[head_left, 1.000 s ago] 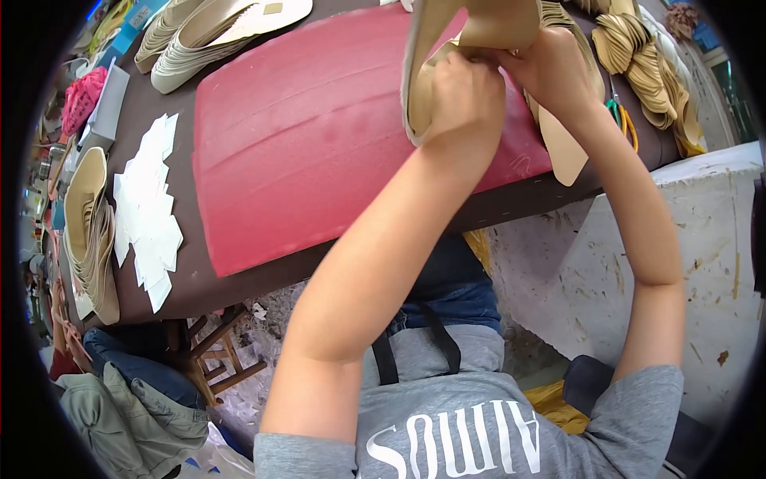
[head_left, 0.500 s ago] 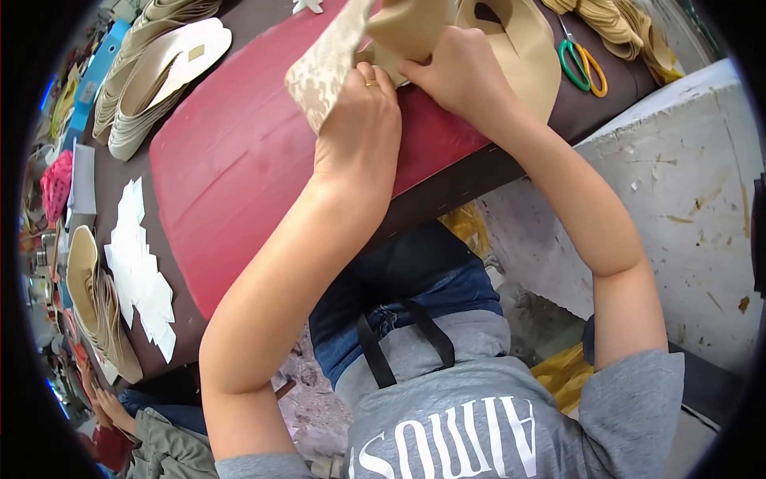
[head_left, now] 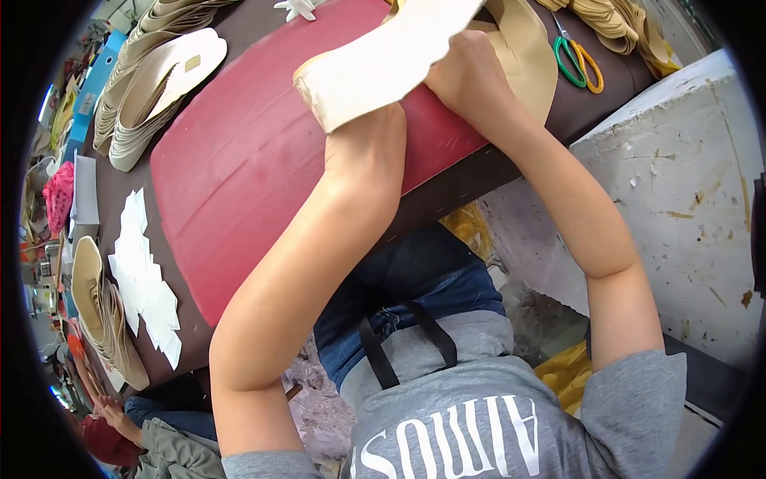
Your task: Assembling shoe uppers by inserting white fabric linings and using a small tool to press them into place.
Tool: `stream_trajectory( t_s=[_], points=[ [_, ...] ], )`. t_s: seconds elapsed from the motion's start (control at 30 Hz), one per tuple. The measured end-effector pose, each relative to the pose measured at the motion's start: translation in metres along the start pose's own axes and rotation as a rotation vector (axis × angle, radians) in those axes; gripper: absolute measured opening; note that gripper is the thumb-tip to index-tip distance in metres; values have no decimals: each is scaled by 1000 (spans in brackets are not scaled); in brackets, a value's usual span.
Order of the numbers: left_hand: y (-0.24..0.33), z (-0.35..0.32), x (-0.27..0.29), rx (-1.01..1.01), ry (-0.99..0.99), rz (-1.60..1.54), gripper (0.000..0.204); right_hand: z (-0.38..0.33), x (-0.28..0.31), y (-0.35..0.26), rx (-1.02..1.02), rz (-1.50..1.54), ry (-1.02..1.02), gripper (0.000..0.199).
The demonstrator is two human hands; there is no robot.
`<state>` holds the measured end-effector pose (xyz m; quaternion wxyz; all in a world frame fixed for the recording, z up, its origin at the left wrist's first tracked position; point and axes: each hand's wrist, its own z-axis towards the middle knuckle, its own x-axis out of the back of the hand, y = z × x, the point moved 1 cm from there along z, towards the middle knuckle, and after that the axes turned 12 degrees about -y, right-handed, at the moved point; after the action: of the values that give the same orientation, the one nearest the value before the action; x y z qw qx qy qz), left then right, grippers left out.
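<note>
A curved, cream-coloured shoe upper piece (head_left: 383,68), its pale side facing up, is raised above the red mat (head_left: 231,152). My left hand (head_left: 369,128) reaches under it; the piece covers the fingers, which seem to grip it from below. My right hand (head_left: 472,76) is closed at its right edge, fingers curled and partly hidden. Beside my right hand lies a larger tan upper piece (head_left: 531,60) on the work surface. Scissors (head_left: 581,64) with one green and one orange handle rest to the right of it.
Stacks of cream upper pieces (head_left: 152,112) stand at the far left, another bundle (head_left: 104,311) nearer. White paper strips (head_left: 148,275) lie left of the mat. More tan pieces (head_left: 614,28) are at the far right. A scuffed white block (head_left: 670,191) stands right; another person's hand (head_left: 118,417) shows lower left.
The shoe upper piece has turned over from its patterned side to its plain pale side and now covers my left fingers. My right hand stays near its right edge.
</note>
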<state>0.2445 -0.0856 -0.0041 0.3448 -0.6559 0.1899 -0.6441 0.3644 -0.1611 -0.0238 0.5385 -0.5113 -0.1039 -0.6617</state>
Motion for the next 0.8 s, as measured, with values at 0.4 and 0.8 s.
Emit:
stream_trajectory(
  t_s=[0.4, 0.8],
  points=[
    [-26, -12, -21, -94, 45, -189, 14, 2, 73, -34, -179, 100, -379, 16],
    [-135, -219, -67, -81, -124, -229, 46, -29, -17, -120, 868, 112, -587, 37]
  ],
)
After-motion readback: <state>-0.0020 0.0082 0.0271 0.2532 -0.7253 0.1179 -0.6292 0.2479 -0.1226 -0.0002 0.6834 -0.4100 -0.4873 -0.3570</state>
